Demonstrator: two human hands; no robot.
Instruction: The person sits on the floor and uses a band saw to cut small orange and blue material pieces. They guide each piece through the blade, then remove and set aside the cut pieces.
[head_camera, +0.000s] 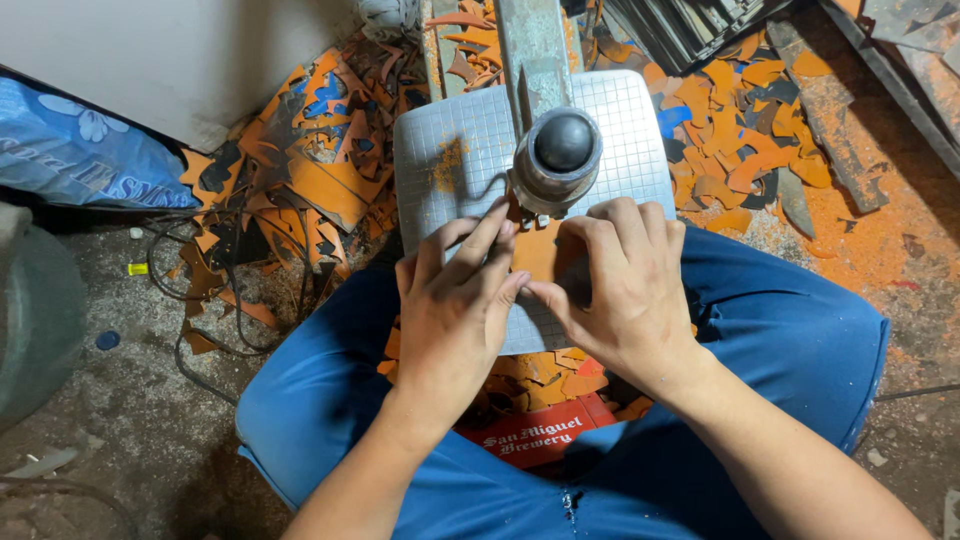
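Note:
An orange sheet piece (532, 252) lies flat on the grey gridded work plate (455, 150) of a small press. Just behind it stands the press head (560, 160), a metal cylinder with a black round knob on top. My left hand (455, 310) presses its fingers on the left edge of the orange piece. My right hand (625, 290) holds down its right edge, with fingertips close to the head. Most of the piece is hidden under my fingers.
Orange, black and blue offcuts (310, 160) are heaped on the floor at left, and more orange scraps (750, 140) at right. A red crate (540, 435) with scraps sits between my knees. Black cables (200, 290) trail at left beside a blue printed bag (80, 150).

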